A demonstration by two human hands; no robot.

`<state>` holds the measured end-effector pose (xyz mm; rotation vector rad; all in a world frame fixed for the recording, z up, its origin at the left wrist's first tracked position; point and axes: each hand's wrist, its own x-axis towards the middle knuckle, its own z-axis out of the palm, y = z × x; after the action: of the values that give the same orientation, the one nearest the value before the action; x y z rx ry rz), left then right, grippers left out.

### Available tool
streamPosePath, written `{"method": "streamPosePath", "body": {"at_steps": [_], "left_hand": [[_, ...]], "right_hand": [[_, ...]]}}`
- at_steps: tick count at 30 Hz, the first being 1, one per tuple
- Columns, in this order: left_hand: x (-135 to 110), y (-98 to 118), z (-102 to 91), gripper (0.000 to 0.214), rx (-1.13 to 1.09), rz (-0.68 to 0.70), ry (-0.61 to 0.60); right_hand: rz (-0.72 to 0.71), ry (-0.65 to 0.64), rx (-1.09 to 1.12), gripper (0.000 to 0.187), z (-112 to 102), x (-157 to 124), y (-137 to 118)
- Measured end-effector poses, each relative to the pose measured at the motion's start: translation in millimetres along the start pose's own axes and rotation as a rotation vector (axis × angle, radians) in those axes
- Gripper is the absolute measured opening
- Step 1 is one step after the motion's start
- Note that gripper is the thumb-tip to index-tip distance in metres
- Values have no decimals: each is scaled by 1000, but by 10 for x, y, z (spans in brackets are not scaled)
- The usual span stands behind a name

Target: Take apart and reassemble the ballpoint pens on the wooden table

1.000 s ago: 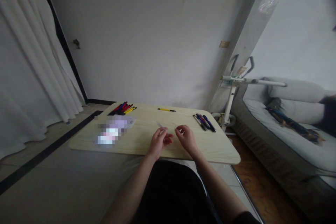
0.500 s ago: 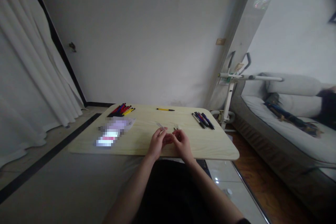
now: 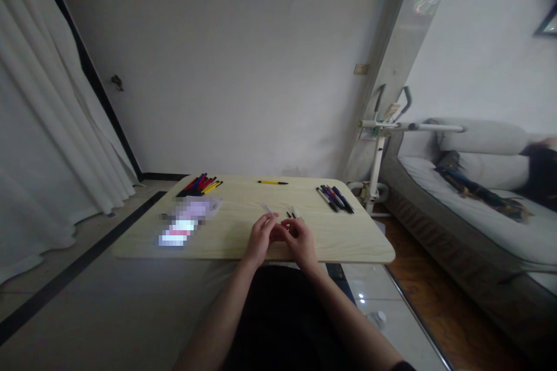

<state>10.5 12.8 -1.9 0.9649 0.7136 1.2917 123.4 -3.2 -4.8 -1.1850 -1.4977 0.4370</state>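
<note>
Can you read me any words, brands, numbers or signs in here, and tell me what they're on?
None can be read.
Yellow pen: too small to show any lettering.
Left-hand pen pile and right-hand pen group: too small and blurred.
Glowing patch: pixelated.
Clear thin piece in the left hand: no lettering visible.
</note>
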Motion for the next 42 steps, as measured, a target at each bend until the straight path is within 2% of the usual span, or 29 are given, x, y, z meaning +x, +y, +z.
{"method": "streamPosePath", "body": {"at_steps": [18,42], "left_hand": [[9,-11,-6,41,62,14,-24],[3,-9,0,30,122,62,-15]], "right_hand": [[0,-3,-25,18,19,-11,31],[-21,16,-39,19,14,-11,8]]}}
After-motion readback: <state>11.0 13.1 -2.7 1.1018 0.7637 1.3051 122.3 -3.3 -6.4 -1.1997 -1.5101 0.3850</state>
